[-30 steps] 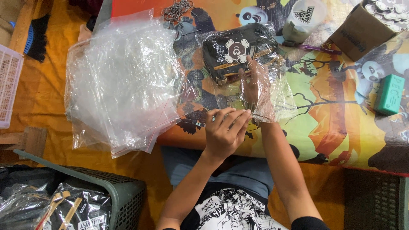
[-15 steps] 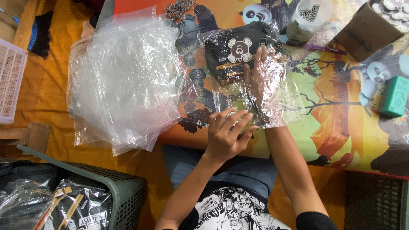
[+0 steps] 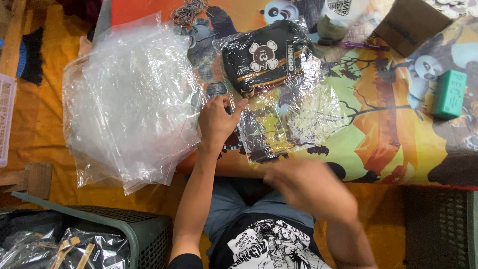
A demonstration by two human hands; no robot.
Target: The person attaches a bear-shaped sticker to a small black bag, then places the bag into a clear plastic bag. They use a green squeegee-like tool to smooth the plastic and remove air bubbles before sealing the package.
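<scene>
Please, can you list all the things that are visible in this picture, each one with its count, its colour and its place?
pouch: one, black with gold stripes, inside a clear bag at table centre
stack of plastic bags: one, clear, table left
table cover: one, orange with cartoon pandas
block: one, teal, table right
cardboard box: one, brown, top right
cup: one, pale, top centre
basket: one, grey-green, bottom left, holding wrapped items
left hand: pressing the clear bag's edge
right hand: blurred, off the table's near edge
</scene>
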